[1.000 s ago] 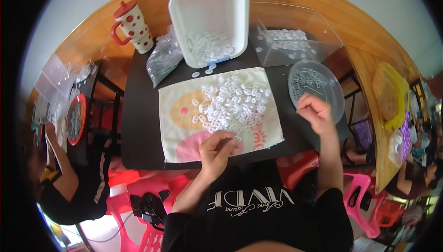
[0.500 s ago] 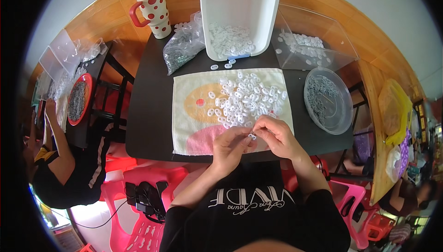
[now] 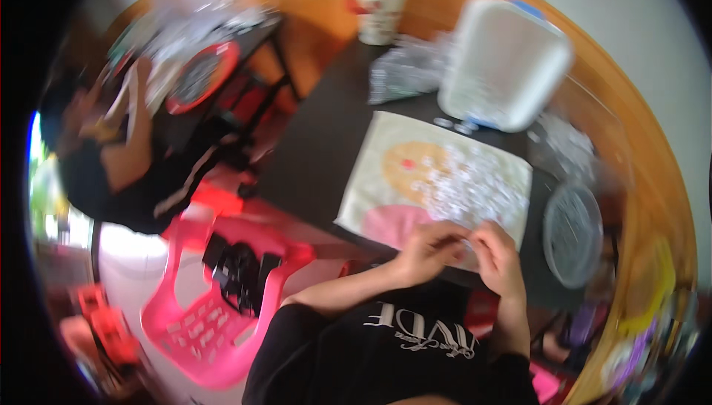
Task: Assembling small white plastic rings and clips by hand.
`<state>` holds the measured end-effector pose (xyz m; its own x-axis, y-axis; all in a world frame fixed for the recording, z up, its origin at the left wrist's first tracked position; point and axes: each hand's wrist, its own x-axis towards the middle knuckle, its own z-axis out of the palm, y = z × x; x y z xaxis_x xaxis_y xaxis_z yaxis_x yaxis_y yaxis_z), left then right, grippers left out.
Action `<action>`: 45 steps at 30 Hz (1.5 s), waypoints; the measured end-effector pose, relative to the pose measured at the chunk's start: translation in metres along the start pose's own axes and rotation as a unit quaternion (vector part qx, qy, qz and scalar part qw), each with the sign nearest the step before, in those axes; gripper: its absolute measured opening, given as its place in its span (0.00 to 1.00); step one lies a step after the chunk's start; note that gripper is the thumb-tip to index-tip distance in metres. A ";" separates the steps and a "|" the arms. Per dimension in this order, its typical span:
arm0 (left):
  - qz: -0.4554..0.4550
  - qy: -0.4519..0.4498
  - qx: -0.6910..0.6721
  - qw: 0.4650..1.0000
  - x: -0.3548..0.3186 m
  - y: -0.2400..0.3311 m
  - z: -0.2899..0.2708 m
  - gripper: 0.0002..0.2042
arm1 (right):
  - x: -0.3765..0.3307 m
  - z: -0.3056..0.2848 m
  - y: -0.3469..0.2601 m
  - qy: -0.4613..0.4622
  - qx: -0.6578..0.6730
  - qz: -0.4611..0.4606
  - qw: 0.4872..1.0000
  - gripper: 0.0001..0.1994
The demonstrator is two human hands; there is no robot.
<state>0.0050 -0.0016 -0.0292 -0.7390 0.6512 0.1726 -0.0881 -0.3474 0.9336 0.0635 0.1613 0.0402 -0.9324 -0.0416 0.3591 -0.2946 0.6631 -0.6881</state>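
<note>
My left hand [image 3: 432,248] and my right hand [image 3: 495,257] meet over the near edge of a patterned towel [image 3: 365,196]. Both are closed in a pinch. Between the fingertips shows a bit of white, apparently the small two-holed plastic piece that my left hand grips. What my right fingers pinch is hidden and smeared. Just beyond the hands lies a heap of small white plastic pieces [image 3: 475,186] on the towel. A tilted white bin [image 3: 512,56] with more such pieces inside stands behind it. At the right sits a round clear tub [image 3: 573,236] of small grey metal parts.
A clear bag of grey parts [image 3: 408,73] and a red-spotted tumbler [image 3: 382,6] stand at the back of the dark table [image 3: 315,149]. To the left are a pink chair [image 3: 167,305] holding black items and a co-worker beside a red tray [image 3: 231,60].
My view has swung to the left and blurred, so the table sits further right and tilted. My hands stay pinched together at the towel's near edge.
</note>
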 end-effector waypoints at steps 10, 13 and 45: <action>0.168 0.045 0.086 0.981 -0.001 0.006 0.003 0.14 | -0.009 0.010 -0.003 -0.014 0.016 0.038 0.999 0.03; 0.179 0.061 0.081 0.979 0.000 0.005 0.005 0.13 | -0.010 0.008 0.004 -0.022 0.009 0.037 0.999 0.04; 0.054 0.048 0.012 0.997 -0.005 0.008 0.002 0.12 | -0.002 0.012 0.002 0.059 0.028 -0.021 0.998 0.12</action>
<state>0.0096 -0.0068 -0.0218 -0.8043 0.5425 0.2426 0.0105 -0.3951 0.9186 0.0624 0.1539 0.0304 -0.8886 0.0214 0.4581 -0.3478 0.6197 -0.7036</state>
